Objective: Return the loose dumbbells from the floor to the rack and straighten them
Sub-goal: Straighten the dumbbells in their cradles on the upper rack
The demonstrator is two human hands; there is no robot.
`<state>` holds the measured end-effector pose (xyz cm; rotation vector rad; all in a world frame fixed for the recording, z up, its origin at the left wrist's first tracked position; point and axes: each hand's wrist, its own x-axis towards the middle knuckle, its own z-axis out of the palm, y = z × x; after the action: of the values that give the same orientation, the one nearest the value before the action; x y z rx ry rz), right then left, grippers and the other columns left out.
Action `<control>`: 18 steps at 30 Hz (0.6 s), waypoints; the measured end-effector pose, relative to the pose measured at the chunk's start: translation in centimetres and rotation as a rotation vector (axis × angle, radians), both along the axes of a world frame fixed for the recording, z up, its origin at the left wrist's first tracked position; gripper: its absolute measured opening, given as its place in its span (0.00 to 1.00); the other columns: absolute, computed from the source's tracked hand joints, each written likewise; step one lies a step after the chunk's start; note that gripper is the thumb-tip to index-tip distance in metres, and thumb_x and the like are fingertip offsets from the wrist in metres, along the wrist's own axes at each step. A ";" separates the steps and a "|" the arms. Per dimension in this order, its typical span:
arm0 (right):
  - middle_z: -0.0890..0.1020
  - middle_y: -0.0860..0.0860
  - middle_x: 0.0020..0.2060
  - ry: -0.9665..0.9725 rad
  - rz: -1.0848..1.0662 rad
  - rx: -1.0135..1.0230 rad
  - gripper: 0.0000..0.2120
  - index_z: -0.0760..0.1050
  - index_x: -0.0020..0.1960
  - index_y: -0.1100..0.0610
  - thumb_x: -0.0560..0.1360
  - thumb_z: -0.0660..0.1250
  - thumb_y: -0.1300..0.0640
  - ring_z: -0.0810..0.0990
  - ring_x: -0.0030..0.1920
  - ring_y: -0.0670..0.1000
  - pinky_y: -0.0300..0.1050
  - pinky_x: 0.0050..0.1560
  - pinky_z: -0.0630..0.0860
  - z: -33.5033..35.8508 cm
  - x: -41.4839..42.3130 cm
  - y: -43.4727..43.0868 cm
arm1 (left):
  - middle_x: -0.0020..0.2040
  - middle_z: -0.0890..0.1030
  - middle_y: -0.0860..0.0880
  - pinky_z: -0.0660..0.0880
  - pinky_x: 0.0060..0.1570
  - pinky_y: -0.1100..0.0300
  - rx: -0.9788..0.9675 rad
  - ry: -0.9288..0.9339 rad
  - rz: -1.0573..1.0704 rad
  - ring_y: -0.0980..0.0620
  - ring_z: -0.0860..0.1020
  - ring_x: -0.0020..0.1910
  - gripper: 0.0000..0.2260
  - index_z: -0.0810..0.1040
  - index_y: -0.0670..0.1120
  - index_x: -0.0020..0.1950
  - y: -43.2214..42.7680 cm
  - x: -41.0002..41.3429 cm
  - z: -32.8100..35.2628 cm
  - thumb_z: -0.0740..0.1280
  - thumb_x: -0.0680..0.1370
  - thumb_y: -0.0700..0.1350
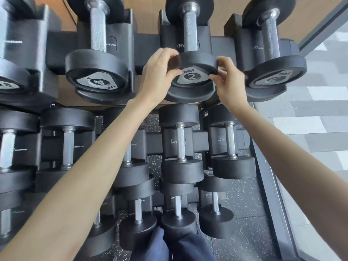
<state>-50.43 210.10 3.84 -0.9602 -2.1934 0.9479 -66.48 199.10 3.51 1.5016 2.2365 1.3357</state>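
Dumbbell marked 2 [192, 72] sits in a cradle on the top tier of the rack [146, 42], just above the centre of the view toward 12 o'clock, its knurled handle running away from the camera and its near end plate facing up at the wearer. Both bare hands grasp that near plate by its rim: the left hand [160, 76] wraps the 9 o'clock side with fingers curled over the top edge and thumb pressed on the face, while the right hand [229, 83] pinches the 3 o'clock side between fingertips and thumb. At 9 o'clock from it, on the same tier, rests a larger dumbbell marked 4 [98, 76], and at 3 o'clock another dumbbell [273, 70], also marked 2 as far as the blurred label shows; each lies in its own cradle, apart from the held one. Further dumbbells at the far left edge are cut off by the frame. Below the forearms, toward 6 o'clock, the lower tiers [188, 142] carry more black dumbbells with steel handles, set side by side in cradles. A speckled rubber floor [244, 232] shows between and beneath them, and dark blue trouser legs [169, 245] appear at the bottom edge. At 3 o'clock, a grey patterned carpet [320, 110] lies beyond a dark frame.
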 end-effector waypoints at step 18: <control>0.75 0.51 0.52 -0.027 -0.030 0.104 0.18 0.74 0.59 0.60 0.71 0.67 0.70 0.78 0.51 0.48 0.37 0.55 0.74 0.5 0.3 0.4 | 0.53 0.78 0.47 0.66 0.51 0.63 -0.125 0.088 -0.029 0.52 0.73 0.50 0.26 0.69 0.53 0.69 0.1 0.0 0.2 0.69 0.74 0.37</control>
<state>-50.14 210.49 4.30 -0.9597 -2.2210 0.8032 -66.46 199.16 3.69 1.5705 2.2938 1.1208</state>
